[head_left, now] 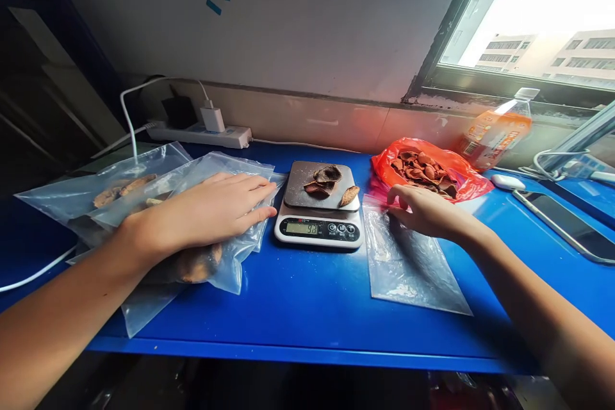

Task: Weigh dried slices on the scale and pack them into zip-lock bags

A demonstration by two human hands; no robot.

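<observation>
My left hand (pixel 216 208) lies flat, fingers stretched out, on a pile of clear plastic bags (pixel 230 269) that hold brown dried pieces. To its right stands a white digital kitchen scale (pixel 319 230), its display lit. Several curled pieces of dried peel (pixel 321 180) rest on the scale's metal plate. My right hand (pixel 423 208) has its thumb and bent fingers closed at the top edge of a flat, clear zip bag (pixel 413 275) on the table. Just behind that hand, a red plastic bag (pixel 383 163) stands open, full of reddish-brown dried peel (pixel 423 173).
A white power strip (pixel 192 136) with a charger (pixel 212 120) lies along the wall. At the back right an orange-labelled bottle (pixel 497 131) leans by the window. A white earbud case (pixel 508 182) and a phone (pixel 569 224) lie on the blue table (pixel 307 307).
</observation>
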